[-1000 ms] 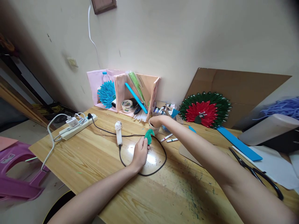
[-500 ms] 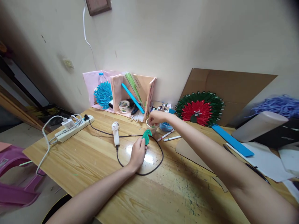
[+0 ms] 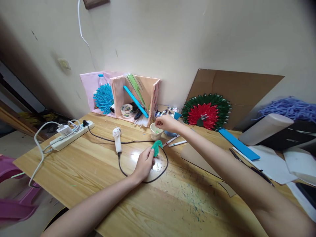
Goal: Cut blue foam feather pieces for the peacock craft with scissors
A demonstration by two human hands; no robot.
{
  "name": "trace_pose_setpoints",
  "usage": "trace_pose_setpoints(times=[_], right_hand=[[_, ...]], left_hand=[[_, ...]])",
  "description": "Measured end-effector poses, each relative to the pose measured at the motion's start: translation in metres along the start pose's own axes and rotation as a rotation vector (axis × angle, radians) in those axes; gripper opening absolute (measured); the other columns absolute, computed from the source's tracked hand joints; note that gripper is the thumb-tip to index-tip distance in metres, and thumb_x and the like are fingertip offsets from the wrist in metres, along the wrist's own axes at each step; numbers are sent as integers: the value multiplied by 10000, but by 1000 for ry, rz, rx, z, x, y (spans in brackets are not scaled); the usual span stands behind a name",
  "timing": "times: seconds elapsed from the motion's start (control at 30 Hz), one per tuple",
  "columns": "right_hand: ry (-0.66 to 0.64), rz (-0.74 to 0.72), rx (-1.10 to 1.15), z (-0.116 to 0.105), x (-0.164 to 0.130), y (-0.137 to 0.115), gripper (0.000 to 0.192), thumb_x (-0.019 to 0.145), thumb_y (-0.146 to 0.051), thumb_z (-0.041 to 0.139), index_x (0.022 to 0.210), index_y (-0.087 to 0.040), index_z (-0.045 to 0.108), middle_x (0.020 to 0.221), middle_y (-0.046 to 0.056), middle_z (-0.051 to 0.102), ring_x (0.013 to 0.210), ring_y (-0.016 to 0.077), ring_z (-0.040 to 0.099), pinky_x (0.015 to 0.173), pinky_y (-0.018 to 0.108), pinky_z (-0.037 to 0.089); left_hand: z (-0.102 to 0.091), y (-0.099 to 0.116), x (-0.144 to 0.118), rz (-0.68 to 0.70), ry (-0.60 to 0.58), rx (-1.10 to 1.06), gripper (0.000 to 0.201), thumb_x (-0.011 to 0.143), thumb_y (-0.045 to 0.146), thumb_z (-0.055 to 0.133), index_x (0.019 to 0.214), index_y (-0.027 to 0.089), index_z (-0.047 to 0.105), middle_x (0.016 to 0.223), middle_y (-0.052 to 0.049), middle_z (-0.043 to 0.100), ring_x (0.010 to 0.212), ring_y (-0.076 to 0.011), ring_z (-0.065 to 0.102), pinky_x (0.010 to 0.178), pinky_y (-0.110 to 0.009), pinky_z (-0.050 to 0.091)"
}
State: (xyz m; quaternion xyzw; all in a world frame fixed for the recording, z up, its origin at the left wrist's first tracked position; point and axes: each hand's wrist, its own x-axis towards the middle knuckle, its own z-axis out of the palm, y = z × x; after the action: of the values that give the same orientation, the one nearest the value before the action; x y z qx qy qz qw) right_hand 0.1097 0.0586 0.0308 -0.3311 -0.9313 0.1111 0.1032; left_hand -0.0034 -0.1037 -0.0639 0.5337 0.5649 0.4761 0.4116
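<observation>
While the left hand [image 3: 144, 163] pinches the green piece [image 3: 156, 147], its grip clamps the lower edge.

The wooden table [image 3: 81, 171] is showing a varnished, glossy grain that is catching a bright glare beside the left hand [image 3: 144, 163], with green specks marring its near part. The small green piece [image 3: 156, 147] in that hand is looking smooth and matt, like foam or paper. The cup [image 3: 156, 131] is appearing as matt paper, the black cable [image 3: 138, 142] as rubbery, the board [image 3: 237, 85] against the wall as plain matt cardboard.
</observation>
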Motion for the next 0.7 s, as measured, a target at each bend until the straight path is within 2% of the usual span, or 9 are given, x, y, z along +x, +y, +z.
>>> trace_pose_setpoints(times=[0.2,0.3,0.4,0.47,0.6,0.7], right_hand=[[68,-8,-16,2,0,-5,88,795,-123,578,783,-132,664,784,71,694,714,153,604,637,217,383],[165,-18,4,-2,-14,-9,93,833,-149,548,805,-137,636,816,71,676,742,153,590,647,222,382],[318,-31,52,-3,-44,-6,77,846,-195,551,809,-147,597,798,67,653,734,163,577,635,235,387],[350,-9,85,1,-71,1,62,845,-189,545,803,-159,579,787,63,643,709,162,570,621,242,393],[303,58,111,23,-119,24,85,841,-176,541,758,-179,560,745,56,625,684,164,558,622,255,410],[270,62,64,44,-136,40,133,836,-128,524,716,-175,554,747,70,612,740,186,554,671,283,425]], left_hand=[[0,-1,1,0,-21,8,340,894,430,348,664,190,421,536,47,441,482,-104,428,501,-223,321],[0,0,1,8,-36,7,339,896,426,348,665,189,420,539,47,441,488,-103,428,509,-223,320],[0,1,-1,32,-71,20,342,899,422,349,660,189,422,545,41,444,513,-111,439,536,-228,328],[1,3,-3,44,-95,44,340,899,420,352,661,189,432,557,35,455,538,-119,449,554,-232,330],[5,7,-7,74,-181,144,344,901,409,357,649,189,441,583,24,480,580,-131,462,579,-241,320],[14,11,-9,66,-240,205,355,899,406,356,628,190,435,578,25,482,576,-134,453,569,-241,305]])
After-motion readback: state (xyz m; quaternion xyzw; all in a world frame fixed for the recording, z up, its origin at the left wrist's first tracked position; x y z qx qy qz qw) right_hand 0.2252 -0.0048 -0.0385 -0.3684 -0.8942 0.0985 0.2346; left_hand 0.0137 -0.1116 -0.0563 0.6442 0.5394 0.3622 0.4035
